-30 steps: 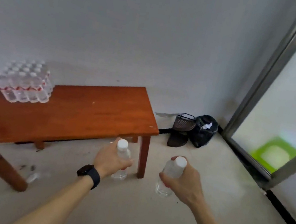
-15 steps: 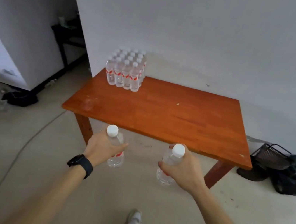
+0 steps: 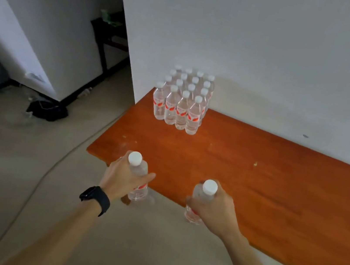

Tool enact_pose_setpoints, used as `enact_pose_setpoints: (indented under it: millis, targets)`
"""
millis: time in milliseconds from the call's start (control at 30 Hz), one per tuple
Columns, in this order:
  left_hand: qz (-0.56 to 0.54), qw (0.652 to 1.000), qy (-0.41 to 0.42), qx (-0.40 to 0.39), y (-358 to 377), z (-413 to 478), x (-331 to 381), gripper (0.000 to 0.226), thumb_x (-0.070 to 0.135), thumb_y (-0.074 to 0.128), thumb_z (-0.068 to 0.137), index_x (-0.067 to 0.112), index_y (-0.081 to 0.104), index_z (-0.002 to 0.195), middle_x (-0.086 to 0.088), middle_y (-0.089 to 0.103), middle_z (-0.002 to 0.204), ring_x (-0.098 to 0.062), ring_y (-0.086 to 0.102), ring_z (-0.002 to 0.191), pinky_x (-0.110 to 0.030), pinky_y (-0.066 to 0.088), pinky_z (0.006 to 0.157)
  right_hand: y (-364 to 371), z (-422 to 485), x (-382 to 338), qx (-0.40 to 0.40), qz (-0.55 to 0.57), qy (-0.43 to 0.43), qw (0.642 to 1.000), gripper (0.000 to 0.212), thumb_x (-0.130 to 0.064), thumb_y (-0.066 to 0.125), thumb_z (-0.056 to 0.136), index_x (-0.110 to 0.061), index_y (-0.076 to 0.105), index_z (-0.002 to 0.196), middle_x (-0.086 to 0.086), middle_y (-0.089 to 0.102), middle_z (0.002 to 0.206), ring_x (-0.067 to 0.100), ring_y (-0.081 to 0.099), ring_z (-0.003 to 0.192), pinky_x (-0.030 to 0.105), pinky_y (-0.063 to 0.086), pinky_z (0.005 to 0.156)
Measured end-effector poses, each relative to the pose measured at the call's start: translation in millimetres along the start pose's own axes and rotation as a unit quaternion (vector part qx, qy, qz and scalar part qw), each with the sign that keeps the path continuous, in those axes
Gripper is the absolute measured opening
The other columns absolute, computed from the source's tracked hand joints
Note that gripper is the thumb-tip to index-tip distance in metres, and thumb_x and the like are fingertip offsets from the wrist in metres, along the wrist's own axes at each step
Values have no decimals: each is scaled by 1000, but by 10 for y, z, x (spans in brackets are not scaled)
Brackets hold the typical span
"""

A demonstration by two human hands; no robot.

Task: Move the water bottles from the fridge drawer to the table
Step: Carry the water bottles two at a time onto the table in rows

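One counter (image 3: 252,190): red-brown wood, set against the wall (image 3: 273,56); near edge runs diag. just ahead of both grips, w/ bare top betw. them and the block.
Floor (image 3: 26,166): pale, lies under both forearms.
Block (image 3: 182,101): approx. 16 bottles, upright, caps up, packed touching, at the counter's far-left corner by the wall.
Left grip (image 3: 124,179): clenched round the left bottle, thumb across its front; watch (image 3: 96,199) on the wrist; hangs at the counter's near-left corner.
Right grip (image 3: 214,209): wrapped round the right bottle from the outer side, cap poking out on top; sits abt. level w/ the near edge.
Left bottle (image 3: 140,171): clear, white cap, red label; long axis near vertical, cap up; carried in air, not set down.
Right bottle (image 3: 201,196): same kind, cap up, leaning a little; base seems to hang over floor, not yet over wood.
Key relation: block lies fwd of both grips, roughly betw. them; left grip looks a bit nearer. Both bottles already stand the way they must land.
Step (est.): last reach of the carry. Next = push fwd over the wood, lower bases flat beside the block, let go.
Risk (est.): a nudge to the block's front row could topple bottles.
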State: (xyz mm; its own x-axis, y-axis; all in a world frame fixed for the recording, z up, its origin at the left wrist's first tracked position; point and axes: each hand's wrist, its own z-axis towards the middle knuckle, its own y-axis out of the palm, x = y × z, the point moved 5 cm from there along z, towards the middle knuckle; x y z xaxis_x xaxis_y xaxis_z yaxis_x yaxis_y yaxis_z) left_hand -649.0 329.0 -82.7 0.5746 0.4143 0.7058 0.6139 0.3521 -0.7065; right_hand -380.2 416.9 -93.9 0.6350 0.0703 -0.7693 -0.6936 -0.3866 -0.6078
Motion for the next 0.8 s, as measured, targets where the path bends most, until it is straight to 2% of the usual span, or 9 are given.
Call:
enact_pose_setpoints:
  millis: [133, 233, 400, 500, 633, 700, 800]
  targets:
    - [-8, 1000, -9, -15, -2, 680, -134, 53, 55, 82, 72, 30, 55, 110, 15, 65, 94, -3, 63, 90, -25, 50, 77, 217, 661, -200, -13, -12, 2, 1000, 47, -53, 78, 65, -37, 53, 102, -11, 67, 92, 9, 67, 83, 36, 60, 73]
    - [-12, 999, -5, -29, 27, 1206, -261, 54, 52, 83, 73, 30, 54, 112, 15, 65, 95, -5, 65, 91, -22, 52, 76, 450, 1130, -318, -25, -28, 8, 999, 52, -49, 82, 70, -34, 53, 110, -13, 66, 99, 10, 67, 90, 36, 61, 79]
    - [-29, 997, -2, -69, 108, 2222, -568, 54, 54, 83, 71, 31, 54, 111, 13, 67, 96, -8, 67, 92, -30, 60, 80, 940, 1959, -558, -30, -29, 47, 998, 57, -46, 84, 72, -33, 51, 116, -13, 64, 104, 11, 66, 94, 35, 60, 83]
    - [-8, 994, 1, -105, 135, 2735, -696, 59, 56, 83, 71, 31, 53, 115, 12, 65, 103, -9, 65, 96, -30, 59, 81, 1228, 2346, -687, -14, 2, 85, 996, 57, -41, 88, 69, -33, 53, 115, -14, 65, 105, 10, 67, 95, 35, 60, 83]
    - [17, 988, 32, -153, 216, 3375, -773, 60, 58, 81, 71, 33, 49, 115, 12, 64, 105, -11, 64, 99, -26, 56, 79, 1525, 2818, -870, 11, 33, 112, 993, 52, -40, 87, 69, -37, 54, 110, -14, 68, 100, 9, 70, 89, 34, 63, 76]
    - [42, 982, 58, -172, 274, 3616, -776, 61, 59, 80, 73, 32, 47, 117, 11, 63, 107, -12, 63, 101, -25, 54, 79, 1620, 3027, -954, 20, 29, 115, 993, 51, -38, 86, 71, -36, 53, 111, -14, 67, 100, 10, 69, 90, 34, 62, 78]
    - [60, 976, 88, -191, 341, 3877, -709, 62, 58, 78, 76, 30, 48, 121, 7, 64, 112, -14, 63, 104, -28, 54, 82, 1702, 3300, -1088, 30, 16, 113, 993, 51, -36, 86, 75, -36, 51, 113, -18, 66, 101, 8, 68, 93, 25, 59, 77]
